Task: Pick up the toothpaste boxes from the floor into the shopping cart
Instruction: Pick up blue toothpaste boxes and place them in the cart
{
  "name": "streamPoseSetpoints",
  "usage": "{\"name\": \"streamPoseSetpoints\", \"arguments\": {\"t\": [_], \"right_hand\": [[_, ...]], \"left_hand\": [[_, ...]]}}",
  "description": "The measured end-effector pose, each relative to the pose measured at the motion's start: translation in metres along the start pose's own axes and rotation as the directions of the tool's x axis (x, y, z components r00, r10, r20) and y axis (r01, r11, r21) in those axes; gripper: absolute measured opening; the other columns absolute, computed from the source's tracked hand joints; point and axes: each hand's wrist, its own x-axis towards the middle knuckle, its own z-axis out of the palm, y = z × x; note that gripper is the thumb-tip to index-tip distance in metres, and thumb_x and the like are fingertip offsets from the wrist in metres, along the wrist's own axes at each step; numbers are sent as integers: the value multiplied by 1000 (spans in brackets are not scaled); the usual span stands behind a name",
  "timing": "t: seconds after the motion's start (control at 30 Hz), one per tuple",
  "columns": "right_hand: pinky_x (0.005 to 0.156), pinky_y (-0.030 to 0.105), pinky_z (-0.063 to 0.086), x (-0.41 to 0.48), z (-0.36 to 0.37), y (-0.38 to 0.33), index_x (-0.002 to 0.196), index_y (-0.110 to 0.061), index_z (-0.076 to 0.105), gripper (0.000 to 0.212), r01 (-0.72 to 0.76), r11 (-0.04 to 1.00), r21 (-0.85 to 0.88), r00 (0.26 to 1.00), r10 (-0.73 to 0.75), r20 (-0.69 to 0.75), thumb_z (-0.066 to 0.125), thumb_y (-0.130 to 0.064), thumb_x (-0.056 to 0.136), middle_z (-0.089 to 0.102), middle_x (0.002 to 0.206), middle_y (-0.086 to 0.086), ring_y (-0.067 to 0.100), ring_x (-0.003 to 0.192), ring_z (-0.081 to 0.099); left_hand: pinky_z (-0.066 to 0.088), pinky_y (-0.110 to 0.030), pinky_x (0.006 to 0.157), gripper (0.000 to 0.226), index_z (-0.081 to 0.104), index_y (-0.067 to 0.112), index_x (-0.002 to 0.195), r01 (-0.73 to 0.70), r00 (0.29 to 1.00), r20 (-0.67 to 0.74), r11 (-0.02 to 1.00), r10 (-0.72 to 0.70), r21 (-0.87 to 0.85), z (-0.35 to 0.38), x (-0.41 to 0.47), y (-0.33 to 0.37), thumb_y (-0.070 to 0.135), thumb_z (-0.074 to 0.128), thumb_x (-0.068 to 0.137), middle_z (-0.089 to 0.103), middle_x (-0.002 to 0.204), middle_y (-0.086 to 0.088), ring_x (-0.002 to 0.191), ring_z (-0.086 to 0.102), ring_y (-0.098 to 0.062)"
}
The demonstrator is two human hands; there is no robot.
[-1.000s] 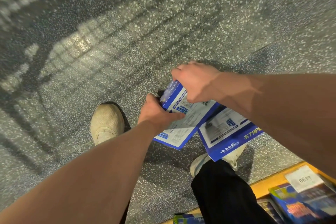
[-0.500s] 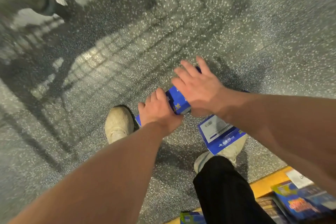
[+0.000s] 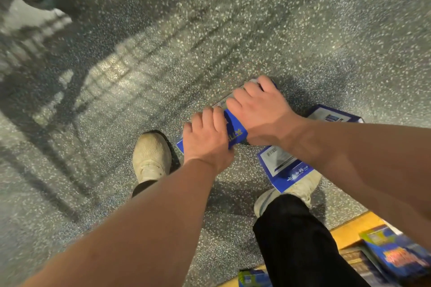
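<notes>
Both hands are curled down over one blue toothpaste box (image 3: pixel 234 131) that lies low over the speckled floor (image 3: pixel 233 30): the left hand (image 3: pixel 205 137) wraps its nearer end, the right hand (image 3: pixel 258 109) grips its farther end, fingers folded over the top edge. Whether more than one box is stacked under the palms cannot be told, since the hands cover most of it. Two more boxes are free: a second box (image 3: pixel 284 168) just below the right wrist, resting against the toe of a pale shoe (image 3: pixel 300 187), and a third box (image 3: pixel 333 115) just beyond the right forearm. The step in hand looks like gathering the box for lifting. To do it well, squeeze evenly from both ends so the thin card does not buckle, keep it level while rising, and perhaps hand it to one palm so the other can collect the neighbours. The shopping cart is not in view, so its direction must be found before the carry.
</notes>
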Motion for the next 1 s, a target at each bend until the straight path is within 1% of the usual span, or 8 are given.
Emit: {"name": "streamPoseSetpoints", "arguments": {"t": [0.07, 0.2, 0.33, 0.43, 0.57, 0.77, 0.83, 1.0], "right_hand": [[90, 51, 39, -7, 7, -5, 101, -14, 53, 38, -5, 1000, 7, 1000, 5, -7, 63, -26, 67, 57, 93, 8, 32, 89, 53], [89, 48, 38, -10, -1, -6, 98, -16, 56, 44, -63, 998, 5, 998, 63, 8, 70, -27, 58, 59, 90, 4, 29, 85, 55], [89, 47, 36, -31, -42, -12, 102, -18, 56, 46, -97, 995, 24, 995, 97, 16, 69, -30, 60, 59, 93, 2, 27, 87, 54], [84, 47, 37, -50, -95, -16, 98, -19, 57, 47, -138, 990, 44, 990, 138, 0, 74, -30, 56, 58, 89, 2, 26, 83, 54], [85, 45, 37, -78, -208, -14, 100, -21, 59, 51, -201, 978, 58, 980, 200, 21, 75, -36, 55, 61, 92, -1, 26, 86, 57], [89, 45, 35, -158, -423, -30, 111, -25, 53, 47, -394, 915, 81, 918, 397, -16, 67, -41, 68, 60, 106, -3, 24, 102, 56], [90, 44, 34, -195, -498, -42, 112, -26, 51, 43, -439, 896, 68, 895, 442, -58, 61, -45, 75, 60, 108, -5, 22, 106, 57], [88, 43, 40, -267, -663, -73, 106, -27, 55, 46, -480, 877, 16, 843, 467, -267, 58, -54, 69, 64, 102, -4, 23, 105, 61]], "left_hand": [[42, -47, 100, 93, 9, 9, 141, -17, 999, 52, 999, 15, 46, 0, -6, 0, 46, 69, 81, 40, 136, -10, 119, 47, -33], [41, -45, 100, 90, 12, 8, 147, -62, 993, 99, 997, 57, 49, -17, -4, 2, 43, 69, 85, 39, 134, -8, 120, 47, -31], [41, -43, 101, 92, 12, 10, 148, -99, 988, 125, 994, 92, 49, -56, -26, 1, 43, 71, 85, 38, 134, -6, 121, 45, -29], [40, -41, 102, 81, 17, 13, 146, -116, 986, 121, 993, 115, -3, -106, -51, -2, 33, 65, 84, 39, 132, -3, 122, 45, -26], [41, -36, 95, 60, 31, 16, 133, -147, 986, 77, 989, 147, -9, -209, -89, -9, 31, 60, 82, 42, 123, -2, 116, 48, -25], [44, -43, 93, 61, 37, 19, 128, -286, 954, -23, 931, 299, 226, -420, -177, -6, 39, 66, 79, 52, 125, -5, 112, 56, -32], [43, -43, 91, 61, 37, 19, 130, -351, 919, -75, 890, 387, 291, -493, -221, -3, 38, 67, 80, 52, 125, -6, 111, 57, -32], [43, -44, 95, 69, 38, 18, 132, -397, 834, -232, 837, 501, 377, -637, -325, -12, 43, 71, 77, 51, 127, -7, 115, 54, -32]]}}
